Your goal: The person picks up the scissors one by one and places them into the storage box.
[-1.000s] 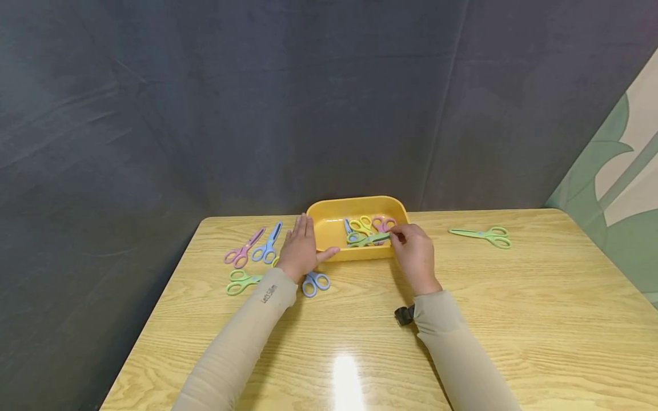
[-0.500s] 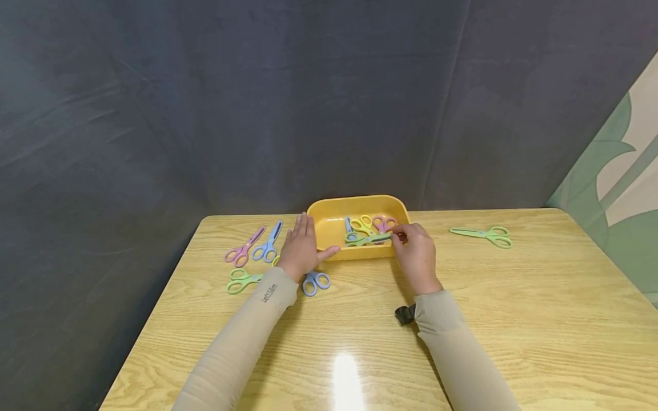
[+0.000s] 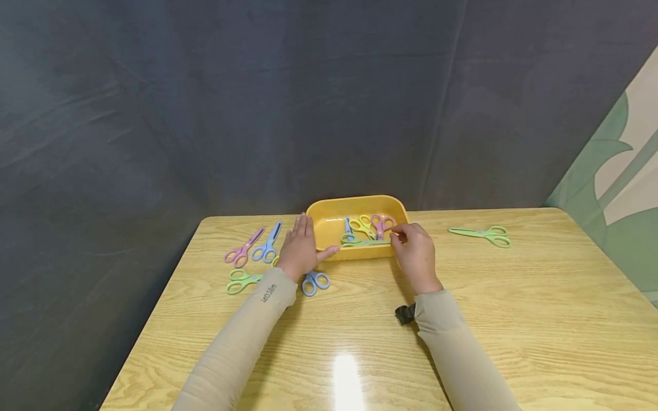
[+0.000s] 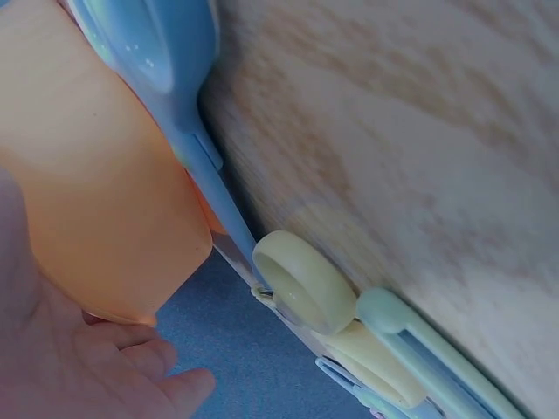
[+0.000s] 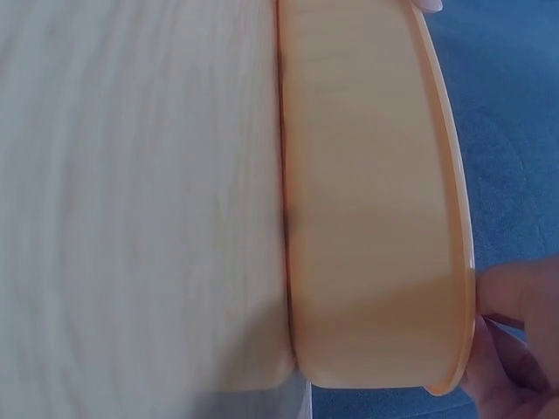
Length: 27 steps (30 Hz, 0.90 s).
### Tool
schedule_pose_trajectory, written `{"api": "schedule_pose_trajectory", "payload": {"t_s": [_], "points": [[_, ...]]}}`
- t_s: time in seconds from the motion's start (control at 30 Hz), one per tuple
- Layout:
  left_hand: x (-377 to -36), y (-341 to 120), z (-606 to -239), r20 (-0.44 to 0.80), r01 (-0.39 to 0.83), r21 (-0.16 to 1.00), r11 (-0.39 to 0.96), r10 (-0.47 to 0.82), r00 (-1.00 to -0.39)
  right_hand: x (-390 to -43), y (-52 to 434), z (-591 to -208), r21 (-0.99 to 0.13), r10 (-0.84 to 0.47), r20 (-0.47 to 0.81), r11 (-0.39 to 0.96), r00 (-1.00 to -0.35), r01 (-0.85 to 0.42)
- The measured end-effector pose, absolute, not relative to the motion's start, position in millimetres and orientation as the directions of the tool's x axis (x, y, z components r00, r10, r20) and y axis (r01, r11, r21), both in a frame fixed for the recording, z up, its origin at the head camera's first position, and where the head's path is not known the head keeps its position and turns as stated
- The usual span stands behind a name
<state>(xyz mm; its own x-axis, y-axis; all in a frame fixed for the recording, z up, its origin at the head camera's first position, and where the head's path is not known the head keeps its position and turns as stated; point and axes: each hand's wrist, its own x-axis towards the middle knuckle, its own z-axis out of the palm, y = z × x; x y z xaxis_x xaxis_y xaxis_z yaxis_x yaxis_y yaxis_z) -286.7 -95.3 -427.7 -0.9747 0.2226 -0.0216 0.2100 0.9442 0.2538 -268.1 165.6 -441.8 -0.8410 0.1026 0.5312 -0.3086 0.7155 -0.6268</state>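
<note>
A yellow tray [image 3: 354, 204] stands at the table's back edge, with blue [image 3: 348, 226], yellow [image 3: 362, 226] and pink scissors [image 3: 381, 224] inside. Green scissors [image 3: 362, 243] lie along its near wall, and my right hand [image 3: 415, 254] pinches their blade tip at the right corner. In the right wrist view the thumb and finger [image 5: 515, 301] bend over the rim, their tips partly hidden. My left hand [image 3: 300, 248] rests against the tray's left end, fingers straight and thumb stretched along the near rim. Blue scissors [image 4: 166, 78] lie beside the tray, partly under that arm.
Pink [image 3: 240, 254], blue [image 3: 265, 249] and green scissors [image 3: 239, 281] lie left of the left arm. Yellow scissors [image 4: 306, 288] are mostly hidden beneath it. Another green pair [image 3: 488, 235] lies on the right of the table [image 3: 514, 308]. A dark curtain [image 3: 329, 103] hangs behind.
The green scissors' blade tip has come down and they have turned to lie along the tray's near wall, uncovering more of the pink pair. Both hands stay nearly in place.
</note>
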Motion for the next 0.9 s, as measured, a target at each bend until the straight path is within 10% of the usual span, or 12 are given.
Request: {"api": "schedule_pose_trajectory", "payload": {"t_s": [0.9], "points": [[-285,-95,-428,-0.009,0.217,0.264,0.940,0.227,-0.974,-271,200,-429,-0.582,-0.089,0.504,0.700,-0.859,-0.414]]}}
